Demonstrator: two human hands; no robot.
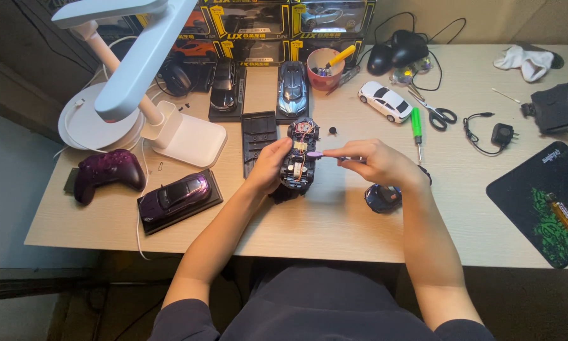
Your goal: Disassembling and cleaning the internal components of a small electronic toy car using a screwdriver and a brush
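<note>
The pale wooden tabletop point(334, 221) carries everything, and the opened toy car chassis point(300, 156) near its middle serves as the landmark. Far left of the chassis stands a white desk lamp point(142, 76), its arm reaching over the back corner. To the far right of the chassis lies a black and green mouse pad point(546, 196) with a small orange lighter on it. Left and a little nearer than the chassis sits a dark purple model car point(178, 194) on a black base, with a purple game controller point(107, 172) further left. Behind the chassis stand two dark model cars on bases, and right of those a pink cup point(325, 68) holding tools. Right and behind the chassis rests a white model car point(385, 100), then a green-handled screwdriver point(416, 125) and scissors point(434, 111). The left hand point(270, 165) is closed on the left side of the chassis, steadying it on the tabletop with its wiring facing up. The right hand point(375, 163), just right of the chassis, pinches a thin purple-tipped tool point(325, 154) whose tip reaches over the chassis interior.
</note>
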